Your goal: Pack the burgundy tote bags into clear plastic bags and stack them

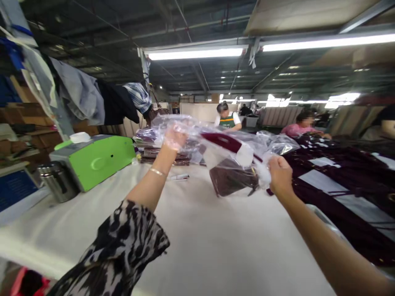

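On the white desk [216, 246] stand one green machine [105, 160] and one flask [58, 183]; dark garments [367, 176] lie to the right. One clear bag [212, 157], raised above the desk, is gripped by the closed left hand [175, 137] and right hand [280, 175], and partly hides stacked packages [148, 151].

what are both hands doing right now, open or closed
Left hand: at one end of the clear plastic bag, fingers blurred by film; grip cannot be told.
Right hand: closed, holding the bag's other end.
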Motion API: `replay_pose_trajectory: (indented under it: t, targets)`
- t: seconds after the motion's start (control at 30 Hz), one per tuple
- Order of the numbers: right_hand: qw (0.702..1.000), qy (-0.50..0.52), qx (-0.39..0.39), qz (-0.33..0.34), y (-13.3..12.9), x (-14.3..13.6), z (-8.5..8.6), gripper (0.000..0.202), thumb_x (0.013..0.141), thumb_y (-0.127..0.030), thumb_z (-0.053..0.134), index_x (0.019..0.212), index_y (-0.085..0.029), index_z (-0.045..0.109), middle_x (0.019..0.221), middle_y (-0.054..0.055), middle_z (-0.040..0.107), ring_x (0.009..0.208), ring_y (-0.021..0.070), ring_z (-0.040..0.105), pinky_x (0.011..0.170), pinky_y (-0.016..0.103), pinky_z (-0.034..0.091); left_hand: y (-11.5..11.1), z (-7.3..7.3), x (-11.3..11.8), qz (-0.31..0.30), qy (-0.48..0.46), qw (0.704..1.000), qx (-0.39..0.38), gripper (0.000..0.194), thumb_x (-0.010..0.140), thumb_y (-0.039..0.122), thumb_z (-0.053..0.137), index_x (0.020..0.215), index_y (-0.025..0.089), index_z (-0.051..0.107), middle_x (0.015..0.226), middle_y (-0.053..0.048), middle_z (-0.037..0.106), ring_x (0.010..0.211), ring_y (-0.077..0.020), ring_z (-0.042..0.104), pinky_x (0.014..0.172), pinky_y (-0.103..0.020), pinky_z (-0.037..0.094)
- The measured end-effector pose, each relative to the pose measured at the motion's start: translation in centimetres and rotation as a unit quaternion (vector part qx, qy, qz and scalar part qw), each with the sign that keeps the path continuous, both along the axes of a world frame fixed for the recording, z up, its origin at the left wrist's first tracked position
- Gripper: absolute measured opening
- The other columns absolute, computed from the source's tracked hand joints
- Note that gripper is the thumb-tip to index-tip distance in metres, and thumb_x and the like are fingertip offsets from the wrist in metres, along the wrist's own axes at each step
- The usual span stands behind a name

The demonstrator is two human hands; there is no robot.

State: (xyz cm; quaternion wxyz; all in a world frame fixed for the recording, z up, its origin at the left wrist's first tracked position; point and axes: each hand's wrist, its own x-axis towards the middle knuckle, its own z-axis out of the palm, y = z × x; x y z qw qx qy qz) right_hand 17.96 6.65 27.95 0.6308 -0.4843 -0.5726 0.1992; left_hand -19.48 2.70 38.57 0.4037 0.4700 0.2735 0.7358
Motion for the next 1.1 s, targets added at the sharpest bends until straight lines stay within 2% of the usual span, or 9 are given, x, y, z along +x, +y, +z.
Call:
replay_pose_trajectory:
  t: [0.13, 0.2, 0.33, 0.43, 0.6, 0.73, 0.9, 1.0, 1.1]
  targets:
    - [0.984, -0.159, -0.022, 0.079, -4.1, 2.5, -4.6, 0.026, 0.089, -0.046, 0.051, 0.078, -0.022, 0.058, 0.062, -0.002, 0.054, 0.057, 0.0159, 0.048, 0.055, 0.028, 0.037, -10.3, -13.4, -4.8, 0.005, 0.082, 0.989, -0.126, 0.035, 0.072, 0.038, 0.079, 0.061, 0.019, 0.053, 0.058, 0.001, 0.06, 0.058, -0.0143, 0.059, 0.058, -0.025, 0.052]
    - [0.924, -0.338, -0.015, 0.179, -6.5, 3.2, -8.3, 0.028, 0.094, -0.043, 0.047, 0.083, -0.023, 0.063, 0.069, 0.001, 0.064, 0.063, 0.0173, 0.057, 0.06, 0.028, 0.04, -15.5, -19.1, -5.7, -0.005, 0.12, 0.974, -0.19, 0.029, 0.069, 0.034, 0.082, 0.062, 0.018, 0.059, 0.061, 0.0, 0.063, 0.061, -0.0152, 0.06, 0.06, -0.025, 0.051]
    - [0.767, -0.574, 0.014, 0.287, -8.9, 3.6, -15.2, 0.026, 0.098, -0.028, 0.041, 0.084, -0.025, 0.063, 0.071, 0.002, 0.07, 0.058, 0.0164, 0.059, 0.056, 0.027, 0.033, -22.2, -25.5, -5.7, -0.009, 0.369, 0.891, -0.264, 0.019, 0.078, 0.036, 0.073, 0.07, 0.019, 0.07, 0.076, -0.003, 0.071, 0.077, -0.0202, 0.063, 0.081, -0.031, 0.052]
    - [0.739, -0.62, 0.023, 0.262, -7.8, 3.5, -17.8, 0.026, 0.099, -0.026, 0.04, 0.088, -0.025, 0.064, 0.08, 0.003, 0.073, 0.065, 0.0173, 0.064, 0.057, 0.026, 0.034, -23.6, -26.5, -5.3, 0.002, 0.511, 0.824, -0.245, 0.024, 0.085, 0.039, 0.061, 0.078, 0.021, 0.074, 0.088, -0.006, 0.075, 0.093, -0.0257, 0.065, 0.101, -0.039, 0.046]
    - [0.746, -0.626, 0.048, 0.223, -6.1, 3.9, -16.2, 0.03, 0.102, -0.031, 0.039, 0.097, -0.024, 0.068, 0.096, 0.007, 0.075, 0.081, 0.0215, 0.07, 0.066, 0.029, 0.045, -25.8, -25.0, -5.0, -0.013, 0.51, 0.818, -0.265, 0.032, 0.093, 0.039, 0.049, 0.098, 0.021, 0.075, 0.105, -0.007, 0.076, 0.102, -0.0264, 0.068, 0.1, -0.035, 0.049]
    - [0.755, -0.594, 0.08, 0.266, -9.2, 6.2, -15.5, 0.031, 0.103, -0.032, 0.041, 0.1, -0.023, 0.07, 0.094, 0.009, 0.075, 0.086, 0.0234, 0.069, 0.079, 0.036, 0.049, -30.6, -25.0, -5.9, 0.019, 0.5, 0.805, -0.319, 0.039, 0.093, 0.047, 0.05, 0.108, 0.021, 0.076, 0.129, -0.009, 0.071, 0.119, -0.0286, 0.065, 0.108, -0.036, 0.047]
    - [0.751, -0.582, 0.009, 0.312, -15.0, 9.9, -17.3, 0.019, 0.091, -0.025, 0.055, 0.098, -0.023, 0.072, 0.103, 0.011, 0.075, 0.097, 0.0269, 0.07, 0.088, 0.043, 0.052, -36.2, -27.5, -7.4, 0.065, 0.525, 0.771, -0.354, 0.048, 0.09, 0.056, 0.056, 0.119, 0.022, 0.073, 0.145, -0.011, 0.061, 0.14, -0.0323, 0.051, 0.119, -0.045, 0.039]
    - [0.755, -0.571, -0.079, 0.313, -17.3, 11.2, -17.0, 0.02, 0.085, -0.024, 0.06, 0.099, -0.026, 0.075, 0.113, 0.012, 0.075, 0.106, 0.0288, 0.07, 0.092, 0.044, 0.053, -37.5, -28.3, -7.5, 0.101, 0.575, 0.722, -0.372, 0.061, 0.084, 0.059, 0.064, 0.134, 0.024, 0.066, 0.151, -0.012, 0.055, 0.142, -0.0367, 0.049, 0.119, -0.055, 0.036]
    - [0.754, -0.562, -0.167, 0.295, -18.3, 11.9, -15.8, 0.007, 0.078, -0.027, 0.068, 0.079, -0.029, 0.075, 0.091, 0.006, 0.078, 0.084, 0.0261, 0.072, 0.078, 0.037, 0.055, -37.2, -27.7, -6.6, 0.119, 0.615, 0.698, -0.347, 0.06, 0.077, 0.06, 0.072, 0.127, 0.026, 0.071, 0.149, -0.013, 0.057, 0.142, -0.0395, 0.047, 0.122, -0.062, 0.026]
